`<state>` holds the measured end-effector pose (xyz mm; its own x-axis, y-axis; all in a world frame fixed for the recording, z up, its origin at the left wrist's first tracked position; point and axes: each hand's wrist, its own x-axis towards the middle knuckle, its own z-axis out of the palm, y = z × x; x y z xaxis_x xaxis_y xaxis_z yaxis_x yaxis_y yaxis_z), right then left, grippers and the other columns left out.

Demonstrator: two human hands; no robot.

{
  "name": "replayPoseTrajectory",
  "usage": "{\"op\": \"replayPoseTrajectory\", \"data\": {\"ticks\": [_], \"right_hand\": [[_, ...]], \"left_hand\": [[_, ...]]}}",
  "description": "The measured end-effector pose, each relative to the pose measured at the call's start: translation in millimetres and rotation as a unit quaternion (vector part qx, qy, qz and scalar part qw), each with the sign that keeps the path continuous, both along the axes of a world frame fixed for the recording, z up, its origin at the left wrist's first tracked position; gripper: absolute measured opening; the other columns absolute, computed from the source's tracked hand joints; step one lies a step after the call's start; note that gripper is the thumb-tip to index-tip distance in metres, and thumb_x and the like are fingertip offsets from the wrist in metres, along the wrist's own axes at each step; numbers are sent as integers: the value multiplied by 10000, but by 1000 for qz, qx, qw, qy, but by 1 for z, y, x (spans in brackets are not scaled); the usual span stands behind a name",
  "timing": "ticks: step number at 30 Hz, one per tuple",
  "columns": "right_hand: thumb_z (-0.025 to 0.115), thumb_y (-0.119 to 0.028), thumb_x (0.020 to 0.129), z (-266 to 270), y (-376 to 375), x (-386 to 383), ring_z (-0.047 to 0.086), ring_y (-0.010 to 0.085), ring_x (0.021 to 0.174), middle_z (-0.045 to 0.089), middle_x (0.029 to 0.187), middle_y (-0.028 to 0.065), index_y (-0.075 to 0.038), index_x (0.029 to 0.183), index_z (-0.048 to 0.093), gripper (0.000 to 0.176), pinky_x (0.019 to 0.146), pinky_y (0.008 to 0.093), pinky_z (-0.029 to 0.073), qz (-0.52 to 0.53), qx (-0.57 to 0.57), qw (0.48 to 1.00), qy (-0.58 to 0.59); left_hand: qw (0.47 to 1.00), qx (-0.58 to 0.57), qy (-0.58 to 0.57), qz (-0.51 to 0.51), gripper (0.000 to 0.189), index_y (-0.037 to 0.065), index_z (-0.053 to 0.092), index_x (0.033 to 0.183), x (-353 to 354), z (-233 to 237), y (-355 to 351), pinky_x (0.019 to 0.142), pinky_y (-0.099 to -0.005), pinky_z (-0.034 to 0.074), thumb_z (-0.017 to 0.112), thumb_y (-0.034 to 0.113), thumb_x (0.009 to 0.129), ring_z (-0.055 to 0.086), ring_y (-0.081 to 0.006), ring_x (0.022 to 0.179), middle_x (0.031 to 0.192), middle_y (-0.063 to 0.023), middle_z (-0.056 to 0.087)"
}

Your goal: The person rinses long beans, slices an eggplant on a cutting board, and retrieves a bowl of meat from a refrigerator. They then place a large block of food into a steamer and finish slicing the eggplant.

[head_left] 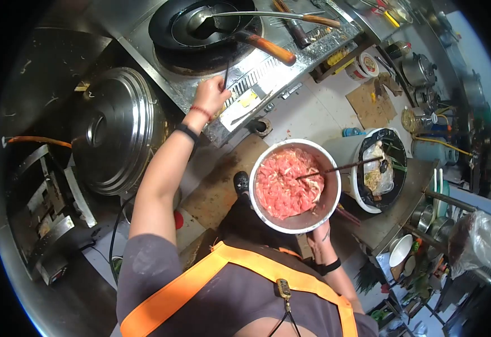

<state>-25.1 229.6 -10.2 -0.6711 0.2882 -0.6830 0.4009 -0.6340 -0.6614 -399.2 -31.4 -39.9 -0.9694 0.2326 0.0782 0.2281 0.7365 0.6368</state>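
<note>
A round metal pot point(255, 194) full of sliced raw pink meat point(287, 188) is in front of my body. My right hand point(319, 238) supports it from below at its near right side, fingers partly hidden under it. A pair of dark chopsticks point(349, 168) leans in the meat and over the rim. My left hand point(210, 95) is closed at the stove's front edge, around a thin dark rod point(227, 73) that points toward the burner. Beyond it, a black wok point(169, 25) with a wooden handle point(270, 49) sits on the burner, a ladle point(279, 15) resting in it.
A large lidded metal steamer point(130, 129) stands at the left. Right of the pot is a bin point(356, 182) lined with a black bag and holding waste. Cardboard point(371, 104) and a white tub point(364, 66) are on the floor. Shelves with bowls and a plastic bag point(475, 244) line the right.
</note>
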Motion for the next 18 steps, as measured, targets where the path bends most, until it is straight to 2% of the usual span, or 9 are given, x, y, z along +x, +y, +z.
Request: {"op": "replayPoseTrajectory", "data": {"ticks": [1,2,3,5,8,10,12,15,18], "right_hand": [[512,-195,942,1,2,-2,533,210,1107,524,1242,91,-28,1306,417,411,941,348,447,5,2,1000,8],[524,-190,936,1,5,-7,531,209,1107,521,1247,92,-27,1311,412,424,945,347,443,15,3,1000,19],[518,-185,939,1,8,-14,551,193,1053,551,1193,87,-15,1253,462,361,905,333,456,24,10,999,20],[506,-175,946,2,13,-18,591,163,945,612,1085,76,9,1137,562,271,825,303,482,51,20,998,18],[515,-116,915,-10,32,-23,605,153,851,642,974,63,24,1012,614,197,762,285,486,160,27,987,-10],[538,-105,892,4,42,-35,609,174,870,633,1010,82,34,1067,589,230,781,300,493,203,0,979,20],[549,-112,888,14,57,-47,611,188,887,625,1035,90,35,1105,571,264,799,311,496,264,-14,963,48],[540,-165,901,33,91,-76,583,202,1009,572,1143,85,-1,1237,475,379,861,328,487,422,-37,905,40],[521,-206,917,51,107,-115,562,209,1059,542,1199,82,-25,1306,419,440,908,337,464,583,-46,807,82]], "left_hand": [[996,66,49,-18,92,39,618,775,26,27,-4,609,-288,512,673,106,743,658,-188,687,711,-100,634],[984,162,51,-59,70,13,625,848,59,61,-9,642,-262,527,641,38,785,652,-140,716,796,-72,643],[963,197,101,-153,91,-13,619,884,85,89,-16,649,-275,534,624,-14,793,642,-151,740,842,-86,629],[929,246,153,-232,136,-16,626,900,148,138,-20,657,-302,536,611,-67,776,646,-197,769,859,-129,645],[934,173,117,-288,188,29,640,885,243,178,-1,631,-311,533,667,-37,712,649,-262,731,890,-127,648],[952,26,74,-295,128,62,587,859,291,174,29,626,-305,510,582,44,732,617,-235,749,870,-91,588],[969,-2,158,-190,71,84,491,792,324,160,76,575,-318,482,530,110,740,568,-215,674,783,-73,476],[981,-58,164,-91,88,75,494,816,353,169,150,557,-325,499,524,130,754,581,-216,647,829,-83,490],[993,-66,42,84,95,53,485,841,375,170,222,573,-358,506,524,98,767,599,-243,650,857,-101,489]]}}
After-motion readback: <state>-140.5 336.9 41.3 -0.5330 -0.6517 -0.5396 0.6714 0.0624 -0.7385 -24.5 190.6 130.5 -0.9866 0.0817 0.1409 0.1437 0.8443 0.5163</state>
